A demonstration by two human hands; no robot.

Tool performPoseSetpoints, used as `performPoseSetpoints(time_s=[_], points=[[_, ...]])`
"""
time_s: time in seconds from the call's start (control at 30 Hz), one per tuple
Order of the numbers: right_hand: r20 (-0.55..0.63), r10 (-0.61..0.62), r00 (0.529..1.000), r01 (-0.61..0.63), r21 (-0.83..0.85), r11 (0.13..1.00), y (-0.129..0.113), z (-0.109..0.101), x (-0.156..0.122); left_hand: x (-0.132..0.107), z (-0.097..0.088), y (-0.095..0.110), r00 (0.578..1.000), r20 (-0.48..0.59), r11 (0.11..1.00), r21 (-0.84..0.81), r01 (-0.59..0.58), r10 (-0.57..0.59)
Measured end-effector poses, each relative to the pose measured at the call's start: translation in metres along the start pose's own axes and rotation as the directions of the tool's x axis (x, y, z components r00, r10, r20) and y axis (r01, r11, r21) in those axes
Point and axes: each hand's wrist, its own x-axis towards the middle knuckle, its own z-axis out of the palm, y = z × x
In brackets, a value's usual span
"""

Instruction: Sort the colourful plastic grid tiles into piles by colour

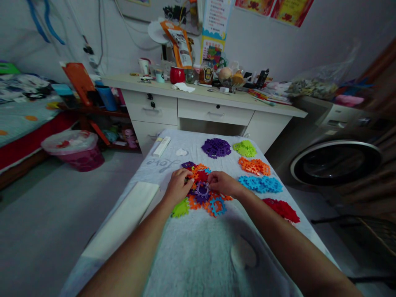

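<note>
Five single-colour piles of notched puzzle pieces are lining the right side of the cloth [198,251]: a purple pile [215,147], a lime pile [245,148], an orange pile [254,166], a blue pile [260,184] and a red pile [281,208], this last lying near the edge. Two white bars [123,220] are lying along the left side. Open cloth is stretching nearside of the mixed heap [202,175] at mid-table. The left hand [178,185] and right hand [221,183] are partly covering this heap, fingers bending inward; whether either is grasping a piece, I cannot tell. One pale purple frame piece [207,191] is lying between them. Overlap is preventing a count of pieces.
</note>
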Motion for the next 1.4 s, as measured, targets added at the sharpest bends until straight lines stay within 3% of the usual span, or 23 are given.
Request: performPoseSetpoints(time_s=[0.17,0.3,0.47,0.8,0.97,1.17,1.4], points=[[0.029,0.053,0.998,-0.059,0.298,0.953,-0.01,-0.009,-0.002,0.001,-0.001,0.001,1.0,0.012,1.0,0.007,0.008,-0.008],[-0.141,0.019,0.99,0.032,0.352,0.935,-0.012,-0.024,0.01,0.001,0.0,0.0,1.0,-0.002,1.0,0.002,0.009,-0.009],[-0.378,0.065,0.924,0.094,0.387,0.917,-0.011,-0.042,0.033,0.001,0.001,-0.001,1.0,-0.003,1.0,-0.004,0.006,-0.006],[-0.583,0.174,0.794,0.183,0.502,0.845,-0.016,-0.049,0.087,0.001,0.002,-0.005,1.0,0.001,1.0,-0.009,-0.004,0.004],[-0.627,0.138,0.767,0.24,0.479,0.844,-0.017,-0.048,0.112,0.001,0.0,-0.001,1.0,0.006,1.0,-0.014,0.024,-0.024],[-0.626,0.121,0.77,0.173,0.388,0.905,-0.015,-0.052,0.136,0.001,-0.001,0.001,0.999,0.008,0.999,-0.014,0.031,-0.031],[-0.617,0.123,0.777,0.114,0.33,0.937,-0.01,-0.059,0.138,0.001,-0.001,0.002,1.0,0.007,1.0,-0.004,0.028,-0.028]])
